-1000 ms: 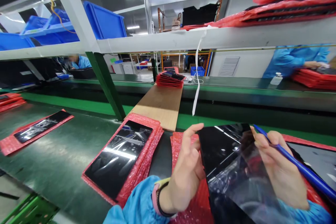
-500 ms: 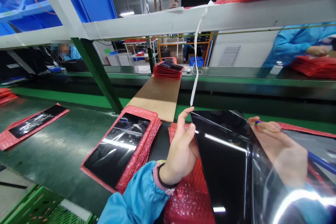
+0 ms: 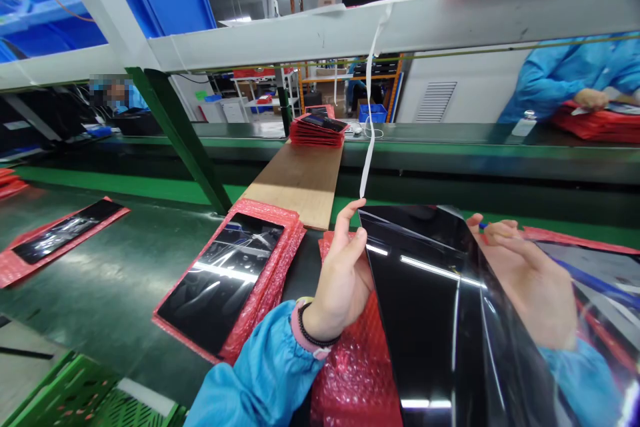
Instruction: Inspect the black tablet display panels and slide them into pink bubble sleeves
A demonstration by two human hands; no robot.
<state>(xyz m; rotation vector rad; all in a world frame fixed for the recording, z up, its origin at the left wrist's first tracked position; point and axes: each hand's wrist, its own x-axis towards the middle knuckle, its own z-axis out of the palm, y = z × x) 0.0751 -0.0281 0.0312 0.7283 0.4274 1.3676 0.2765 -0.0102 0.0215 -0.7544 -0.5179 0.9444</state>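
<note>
My left hand [image 3: 343, 273] grips a glossy black screen panel [image 3: 425, 320] by its left edge, thumb in front. The panel is tilted up over a stack of red bubble-wrap sleeves [image 3: 350, 373]. Clear film [image 3: 493, 320] spreads from the panel's right side, and my right hand [image 3: 535, 280] shows through it. Its fingers are closed around a thin blue rod [image 3: 595, 283], whose tip shows by the fingertips near the panel's upper right edge. Whether these fingers also pinch the film, I cannot tell. A second black panel [image 3: 225, 280] lies on red bubble-wrap sleeves to the left.
Another panel [image 3: 70, 230] lies farther left on the dark green bench [image 3: 100, 300]. A wooden board [image 3: 300, 180] leads back to stacked red sleeves [image 3: 317, 130]. A white strip [image 3: 369, 113] hangs from the shelf beam [image 3: 280, 40]. A green crate [image 3: 95, 393] stands below; a co-worker [image 3: 565, 80] works opposite.
The panel and both hands have shifted slightly left in view. The panel's face has turned a little, its reflections have moved, and the clear film's position over my right hand has changed.
</note>
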